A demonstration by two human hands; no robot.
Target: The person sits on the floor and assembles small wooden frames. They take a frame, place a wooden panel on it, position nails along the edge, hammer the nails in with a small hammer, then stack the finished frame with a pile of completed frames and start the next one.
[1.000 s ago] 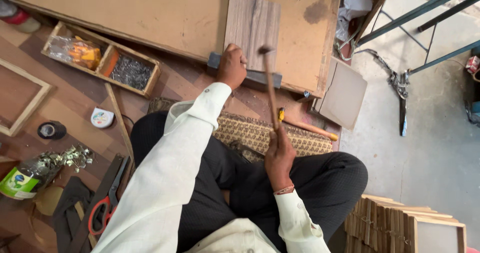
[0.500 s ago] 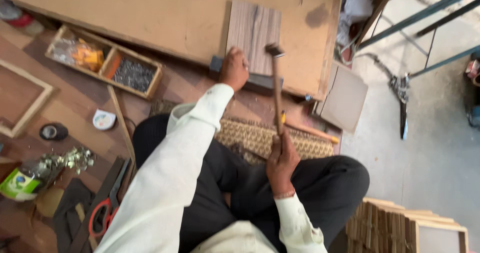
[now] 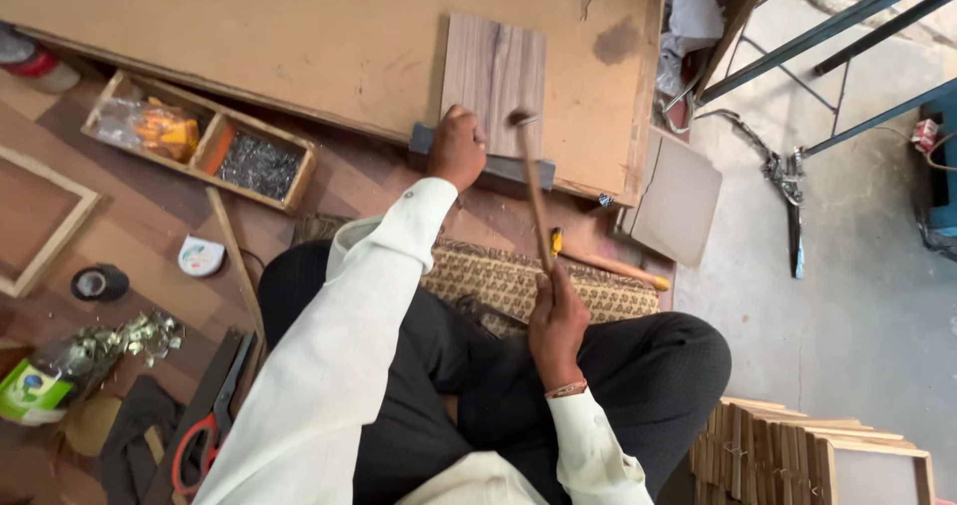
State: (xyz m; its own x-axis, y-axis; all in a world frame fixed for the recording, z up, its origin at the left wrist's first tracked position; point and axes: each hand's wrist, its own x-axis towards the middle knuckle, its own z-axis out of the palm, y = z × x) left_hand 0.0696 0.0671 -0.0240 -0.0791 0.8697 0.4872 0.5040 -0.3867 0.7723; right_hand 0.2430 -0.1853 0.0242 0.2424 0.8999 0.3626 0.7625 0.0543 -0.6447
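While I sit cross-legged on the woven mat point(image 3: 518, 278), the big brown board point(image 3: 299, 36) lies flat in front of me, the largest thing here. On its near edge rests the grey-brown wood panel point(image 3: 495, 66), and just below that a dark strip point(image 3: 498, 164) runs along the board's edge. My left hand point(image 3: 459, 149) is pressed down at the panel's lower corner, fingers curled; I may be pinching a nail there, but it is too small to tell. My right hand point(image 3: 556, 318) is wrapped tight around the wooden handle of the hammer point(image 3: 533, 196), whose head hangs just beside my left hand, over the panel's near edge. To my left sits a wooden tray point(image 3: 199, 138) with 2 compartments, 1 holding dark nails. Red-handled scissors point(image 3: 204, 437) lie near my knee.
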